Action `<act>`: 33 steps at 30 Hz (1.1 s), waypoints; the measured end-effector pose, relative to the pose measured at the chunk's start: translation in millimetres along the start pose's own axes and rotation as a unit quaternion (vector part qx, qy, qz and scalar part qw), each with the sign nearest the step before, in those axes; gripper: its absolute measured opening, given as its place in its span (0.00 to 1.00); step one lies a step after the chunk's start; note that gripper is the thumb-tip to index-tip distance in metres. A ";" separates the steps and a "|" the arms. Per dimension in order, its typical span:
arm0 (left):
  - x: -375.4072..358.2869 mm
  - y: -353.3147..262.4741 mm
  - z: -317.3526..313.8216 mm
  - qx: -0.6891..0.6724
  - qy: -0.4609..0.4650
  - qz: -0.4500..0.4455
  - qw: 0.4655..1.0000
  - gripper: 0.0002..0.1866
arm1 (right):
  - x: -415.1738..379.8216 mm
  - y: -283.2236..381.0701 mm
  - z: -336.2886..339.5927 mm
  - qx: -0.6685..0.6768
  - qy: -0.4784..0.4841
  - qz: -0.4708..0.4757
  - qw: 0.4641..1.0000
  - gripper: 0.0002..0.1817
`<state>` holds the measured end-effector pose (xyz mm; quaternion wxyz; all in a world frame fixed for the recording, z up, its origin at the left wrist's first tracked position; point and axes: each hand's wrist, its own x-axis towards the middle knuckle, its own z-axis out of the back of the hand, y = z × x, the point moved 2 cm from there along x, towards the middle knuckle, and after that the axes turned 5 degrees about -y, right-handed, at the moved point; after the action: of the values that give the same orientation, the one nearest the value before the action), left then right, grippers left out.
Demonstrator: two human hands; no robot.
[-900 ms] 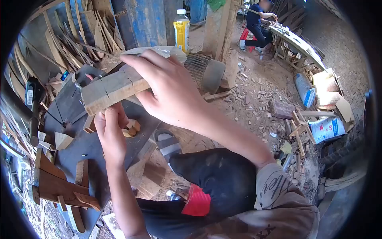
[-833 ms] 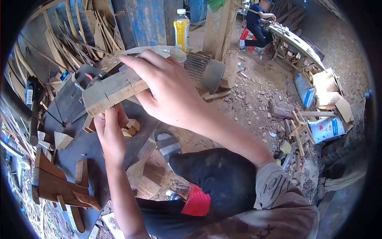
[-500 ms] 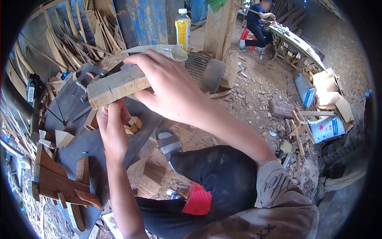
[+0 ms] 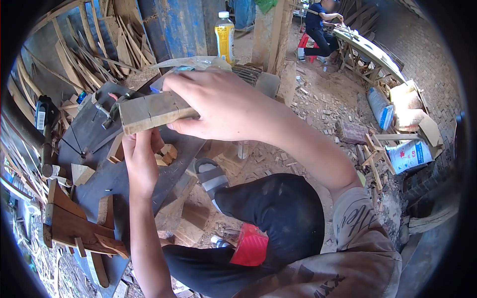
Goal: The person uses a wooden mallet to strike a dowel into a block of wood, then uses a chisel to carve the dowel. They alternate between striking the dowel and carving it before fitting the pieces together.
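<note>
My right hand (image 4: pixel 213 102) is closed round one end of a thick wooden block (image 4: pixel 156 110), with the fingers over its top and the thumb along its near side. The block has a few dark cracks or lines across its top. Just below the block's left end is my left hand (image 4: pixel 142 161), upright with its fingers curled together. Its fingertips are hidden under the block, so what they hold cannot be made out. Behind that hand, small cut wood pieces (image 4: pixel 168 154) lie on the dark bench top (image 4: pixel 107 171).
On the bench's near left stands a curved wooden assembly (image 4: pixel 79 226). A metal clamp-like tool (image 4: pixel 105 116) lies behind the block, and a yellow-labelled bottle (image 4: pixel 224 39) stands farther back. Another person (image 4: pixel 320 30) sits at a far table (image 4: pixel 370 52). Wood scraps litter the floor (image 4: pixel 318 121).
The block and my right hand have shifted slightly right and the block sits at a flatter angle. My right forearm has risen a little. My left hand stays beneath the block.
</note>
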<state>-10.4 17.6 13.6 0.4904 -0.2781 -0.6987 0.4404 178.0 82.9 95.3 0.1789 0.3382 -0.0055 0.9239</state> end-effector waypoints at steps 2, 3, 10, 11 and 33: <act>0.0 0.0 -1.2 0.002 0.000 -0.003 1.000 0.16 | 4.8 7.4 11.9 0.002 0.108 -0.064 0.992 0.28; -0.1 0.9 -0.5 0.000 0.003 -0.005 1.000 0.16 | 4.5 6.1 12.4 0.011 0.096 -0.050 0.994 0.29; -5.3 -1.5 -11.9 0.044 -0.080 -0.003 0.996 0.18 | 6.5 6.9 17.4 0.063 0.102 -0.033 0.992 0.32; -6.1 -3.4 -13.5 0.050 -0.100 -0.001 0.994 0.18 | 6.6 7.3 17.4 0.069 0.097 -0.030 0.992 0.32; -1.9 1.8 2.0 0.005 0.006 -0.013 1.000 0.15 | 10.6 6.3 24.5 0.108 0.031 -0.016 0.994 0.29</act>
<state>-11.7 16.2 10.9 0.5017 -0.2692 -0.6971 0.4358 183.7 77.3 121.5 0.1565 0.3264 0.1050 0.9263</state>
